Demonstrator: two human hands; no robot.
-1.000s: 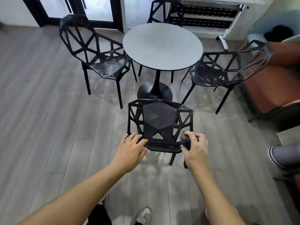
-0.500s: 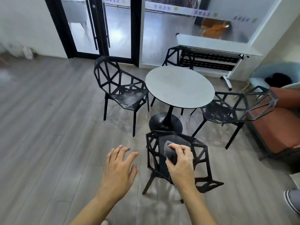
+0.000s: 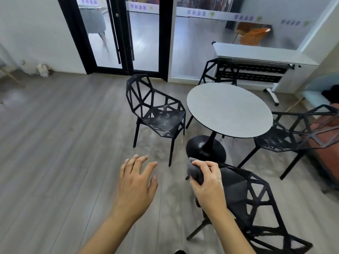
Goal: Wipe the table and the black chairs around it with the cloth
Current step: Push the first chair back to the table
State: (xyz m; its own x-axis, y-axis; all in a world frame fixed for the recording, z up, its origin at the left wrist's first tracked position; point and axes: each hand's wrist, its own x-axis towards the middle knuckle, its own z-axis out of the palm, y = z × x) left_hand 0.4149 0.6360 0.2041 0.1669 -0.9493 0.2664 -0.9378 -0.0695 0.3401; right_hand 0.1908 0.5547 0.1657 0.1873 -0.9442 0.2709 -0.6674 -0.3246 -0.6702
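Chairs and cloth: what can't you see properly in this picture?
All in the head view:
- Cloth: mostly hidden inside the right hand; its size is unclear.
- Near chair: partly behind the right arm, base cut off by the bottom edge.
- Far chair: seat hidden behind the table.
- Right chair: backrest runs off the right edge.
- Window signs: too blurred to read.

Left hand (image 3: 136, 182) hovers with fingers spread; right hand (image 3: 208, 182) is clenched.
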